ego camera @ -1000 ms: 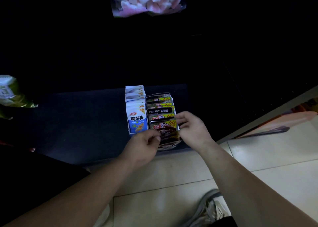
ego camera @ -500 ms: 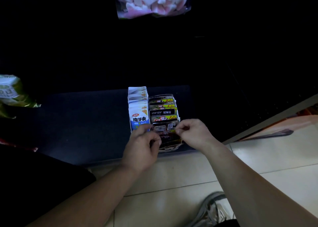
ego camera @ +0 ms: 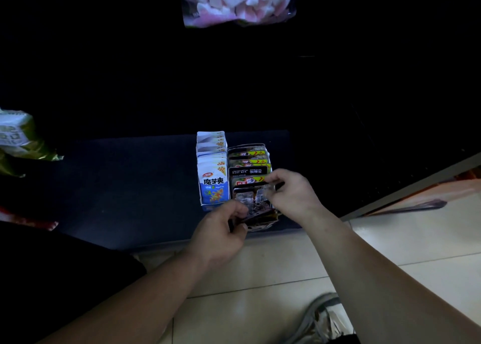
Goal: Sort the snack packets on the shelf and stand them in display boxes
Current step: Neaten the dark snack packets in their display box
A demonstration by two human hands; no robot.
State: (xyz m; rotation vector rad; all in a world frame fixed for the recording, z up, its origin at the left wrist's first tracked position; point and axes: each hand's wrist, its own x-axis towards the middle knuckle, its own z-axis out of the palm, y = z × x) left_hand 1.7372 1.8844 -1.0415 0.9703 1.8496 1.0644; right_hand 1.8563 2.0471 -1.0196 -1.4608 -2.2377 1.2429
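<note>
Two rows of snack packets stand side by side on a dark low shelf (ego camera: 117, 187). The left row holds white-and-blue packets (ego camera: 213, 179) upright in a display box. The right row holds dark packets (ego camera: 248, 161) with yellow and red tops. My left hand (ego camera: 221, 231) pinches the lower left corner of the front dark packet (ego camera: 253, 203). My right hand (ego camera: 291, 192) pinches the same packet at its upper right edge. The packet's shiny back faces me and leans toward me. The right box's front is mostly hidden by my hands.
A bag of pink and white sweets (ego camera: 239, 2) hangs above in the dark. A green-and-white bag (ego camera: 18, 140) lies at the shelf's left end, with a red packet (ego camera: 26, 220) below it. Pale floor tiles (ego camera: 416, 244) and my grey shoe (ego camera: 320, 320) are below the shelf edge.
Both hands have closed in on the front dark packet and turned it, so its shiny back now shows. The right hand rose slightly to the packet's top edge.
</note>
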